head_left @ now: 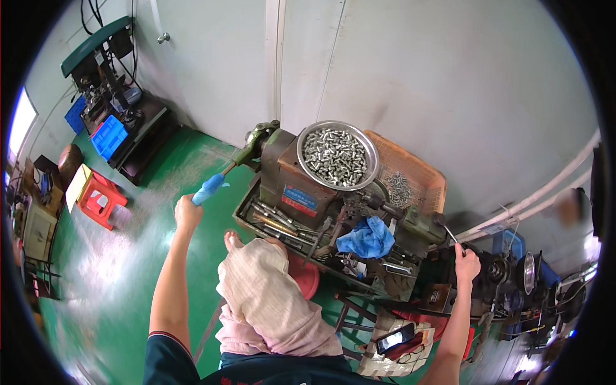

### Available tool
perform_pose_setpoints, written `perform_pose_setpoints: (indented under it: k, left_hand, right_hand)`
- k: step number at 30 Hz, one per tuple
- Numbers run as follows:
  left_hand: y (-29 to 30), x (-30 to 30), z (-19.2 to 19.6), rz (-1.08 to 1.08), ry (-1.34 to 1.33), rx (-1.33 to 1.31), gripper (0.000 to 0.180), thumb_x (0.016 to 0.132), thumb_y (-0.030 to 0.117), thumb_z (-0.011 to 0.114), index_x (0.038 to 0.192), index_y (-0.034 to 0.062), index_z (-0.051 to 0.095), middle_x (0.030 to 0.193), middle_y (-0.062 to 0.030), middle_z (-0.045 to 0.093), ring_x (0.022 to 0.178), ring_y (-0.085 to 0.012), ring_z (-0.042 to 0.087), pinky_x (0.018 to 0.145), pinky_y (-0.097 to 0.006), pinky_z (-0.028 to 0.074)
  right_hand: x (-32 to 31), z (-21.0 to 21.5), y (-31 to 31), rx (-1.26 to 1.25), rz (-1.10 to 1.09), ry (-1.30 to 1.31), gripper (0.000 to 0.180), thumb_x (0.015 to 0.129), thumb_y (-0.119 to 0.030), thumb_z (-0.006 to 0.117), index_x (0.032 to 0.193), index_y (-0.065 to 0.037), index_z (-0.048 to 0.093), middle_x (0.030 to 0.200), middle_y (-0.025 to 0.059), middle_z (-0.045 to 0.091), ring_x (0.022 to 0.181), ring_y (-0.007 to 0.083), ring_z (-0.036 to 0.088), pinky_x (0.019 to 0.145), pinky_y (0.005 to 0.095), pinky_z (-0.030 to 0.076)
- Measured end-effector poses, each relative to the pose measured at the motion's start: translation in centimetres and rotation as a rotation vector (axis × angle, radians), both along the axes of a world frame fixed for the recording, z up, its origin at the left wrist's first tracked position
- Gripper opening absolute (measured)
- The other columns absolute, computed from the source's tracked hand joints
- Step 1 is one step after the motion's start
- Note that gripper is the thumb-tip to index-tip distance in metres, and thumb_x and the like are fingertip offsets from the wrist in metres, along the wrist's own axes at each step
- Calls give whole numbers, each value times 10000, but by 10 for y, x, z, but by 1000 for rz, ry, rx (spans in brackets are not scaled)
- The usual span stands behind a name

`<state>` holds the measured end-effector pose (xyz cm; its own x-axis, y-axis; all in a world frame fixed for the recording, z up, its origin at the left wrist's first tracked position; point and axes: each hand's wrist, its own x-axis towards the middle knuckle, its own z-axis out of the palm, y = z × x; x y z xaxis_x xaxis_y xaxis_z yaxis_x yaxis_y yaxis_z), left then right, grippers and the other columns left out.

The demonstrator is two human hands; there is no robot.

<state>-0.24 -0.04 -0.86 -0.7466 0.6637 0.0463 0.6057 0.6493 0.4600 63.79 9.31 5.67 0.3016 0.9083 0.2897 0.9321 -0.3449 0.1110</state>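
Seemingly levering: left hand (pixel 186 213) grips blue handle (pixel 210 188) left of bowl (pixel 340 187), right hand (pixel 468 264) grips rod (pixel 451 235) right of bowl; moving either calls for steadiness.

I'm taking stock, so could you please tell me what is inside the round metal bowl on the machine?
The bowl holds a heap of small, shiny metal pieces. The top layer hides the bowl's bottom and whatever lies deeper.

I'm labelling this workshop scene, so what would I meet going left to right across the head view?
Red plastic stool → left grip on a blue-wrapped lever handle → round silver metal bowl of small metal pieces → black smartphone → right grip on a slim silver metal rod → shiny round metal disc
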Motion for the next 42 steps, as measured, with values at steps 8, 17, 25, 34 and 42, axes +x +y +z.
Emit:
perform_pose_setpoints:
  k: [8,17,25,34,42]
  left_hand:
    - [-2,-8,-11,-30,28,34,262,637,75,505,871,90,621,830,-184,579,819,-321,547,720,-393,430]
    - [-1,-8,-5,-25,18,-4,269,649,72,505,891,109,617,822,-182,582,800,-325,552,714,-395,434]
    - [-6,12,-5,-4,33,71,183,658,97,532,816,84,624,735,-191,579,730,-343,561,650,-409,439]
    - [-14,81,9,-32,-97,101,146,651,73,508,759,55,604,689,-190,571,708,-354,555,631,-421,432]
    - [-11,81,13,3,-142,144,181,637,46,492,777,52,607,693,-190,572,711,-350,555,647,-411,431]
  right_hand:
    - [-71,-10,98,463,263,-16,278,665,-267,607,892,-117,549,919,71,554,950,251,464,768,415,370]
    - [-236,-28,123,-314,876,974,220,608,-110,618,795,3,597,727,96,604,666,164,572,645,275,435]
    - [-234,-58,128,-320,884,1149,232,602,-116,629,809,-12,615,719,97,617,681,154,582,634,264,430]
    - [-246,-34,116,-264,886,993,251,587,-160,661,812,-55,631,726,87,623,678,164,593,622,282,441]
    - [-230,4,126,158,545,307,57,599,-108,610,655,-96,602,625,32,577,660,227,544,629,327,419]
